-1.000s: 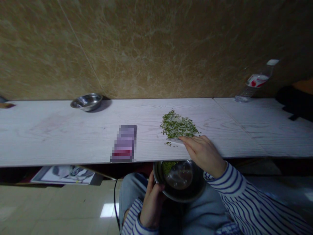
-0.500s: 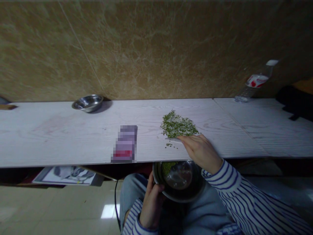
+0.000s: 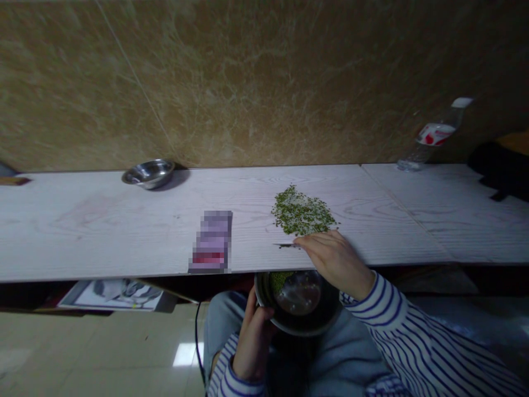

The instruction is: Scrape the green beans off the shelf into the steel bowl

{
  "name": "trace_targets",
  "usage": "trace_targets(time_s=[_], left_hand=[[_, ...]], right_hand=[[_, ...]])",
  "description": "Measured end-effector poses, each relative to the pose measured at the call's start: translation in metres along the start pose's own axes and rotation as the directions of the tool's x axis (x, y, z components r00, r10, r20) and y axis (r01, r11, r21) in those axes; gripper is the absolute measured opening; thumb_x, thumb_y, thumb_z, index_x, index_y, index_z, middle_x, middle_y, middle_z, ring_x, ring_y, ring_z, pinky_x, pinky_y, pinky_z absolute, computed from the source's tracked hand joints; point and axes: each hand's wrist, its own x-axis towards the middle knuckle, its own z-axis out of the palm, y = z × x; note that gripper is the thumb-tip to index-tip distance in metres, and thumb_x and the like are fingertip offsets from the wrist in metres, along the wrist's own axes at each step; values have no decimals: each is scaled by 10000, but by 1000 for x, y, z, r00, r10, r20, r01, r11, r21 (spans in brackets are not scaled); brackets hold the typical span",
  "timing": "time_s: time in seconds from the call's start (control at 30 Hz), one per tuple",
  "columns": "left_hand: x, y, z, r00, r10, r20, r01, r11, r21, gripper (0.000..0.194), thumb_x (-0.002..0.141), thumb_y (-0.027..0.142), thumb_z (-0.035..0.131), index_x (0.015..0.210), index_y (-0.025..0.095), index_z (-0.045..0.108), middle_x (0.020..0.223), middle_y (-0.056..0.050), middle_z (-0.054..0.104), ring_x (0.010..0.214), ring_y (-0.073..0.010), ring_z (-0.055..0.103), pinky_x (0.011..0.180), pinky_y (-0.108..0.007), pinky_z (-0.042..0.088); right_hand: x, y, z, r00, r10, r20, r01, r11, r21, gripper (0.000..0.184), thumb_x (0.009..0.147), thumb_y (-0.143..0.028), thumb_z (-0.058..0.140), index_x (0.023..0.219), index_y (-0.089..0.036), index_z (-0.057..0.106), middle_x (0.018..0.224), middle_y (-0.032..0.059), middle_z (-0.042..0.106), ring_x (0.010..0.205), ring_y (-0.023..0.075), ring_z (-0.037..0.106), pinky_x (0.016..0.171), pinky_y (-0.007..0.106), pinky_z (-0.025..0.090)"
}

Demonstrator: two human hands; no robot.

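Note:
My left hand (image 3: 254, 336) grips the left rim of a metal bowl (image 3: 306, 330), held over the lap just below the table's front edge. Small green beans (image 3: 282, 281), like mung beans, lie in the bowl's far left part. In my right hand (image 3: 334, 259) is a thin flat card-like piece (image 3: 285, 245), pinched near the table's edge and seen almost edge-on; its exact kind does not show. A few beans lie against it. Just beyond, a loose spread of green beans (image 3: 303, 212) covers part of the white tabletop.
Left of the beans lies a blurred-out phone-like rectangle (image 3: 211, 240). A second metal bowl (image 3: 149, 173) stands by the wall. At the back right are a clear plastic bottle (image 3: 433, 135) and a dark item (image 3: 500, 165). An open drawer (image 3: 115, 295) is below the table (image 3: 103, 231).
My right hand has drawn the flat piece toward the table's front edge, bringing a few stray beans with it. The bowl in my left hand has shifted slightly left and up.

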Motion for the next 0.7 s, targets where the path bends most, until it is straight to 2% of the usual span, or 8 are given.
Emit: trace_targets(time_s=[0.33, 0.57, 0.7], left_hand=[[-5, 8, 2, 999, -6, -49, 8, 999, 38, 639, 678, 148, 556, 1289, 330, 526, 1171, -31, 650, 1130, -283, 535, 854, -356, 457], [-8, 3, 5, 999, -9, -33, 9, 1000, 13, 702, 690, 128, 551, 1366, 273, 428, 1196, -62, 633, 1123, -278, 544, 901, -393, 439], [-7, -2, 6, 1000, -1, -3, 1, 1000, -18, 697, 694, 116, 548, 1362, 270, 423, 1221, -53, 621, 1144, -269, 531, 915, -381, 432]], right_hand=[[-25, -2, -19, 991, -125, 54, 115, 981, 159, 248, 919, -136, 443, 1084, -207, 614, 1066, 40, 694, 994, 158, 615, 838, 326, 381], [-26, 5, -14, 998, 24, -55, -21, 999, 47, 243, 905, -116, 459, 1083, -177, 613, 1021, 51, 705, 907, 169, 632, 797, 335, 400], [-27, -1, -8, 999, 15, -36, -14, 1000, 25, 248, 902, -109, 466, 1089, -182, 611, 1005, 46, 704, 887, 179, 623, 779, 343, 391]])
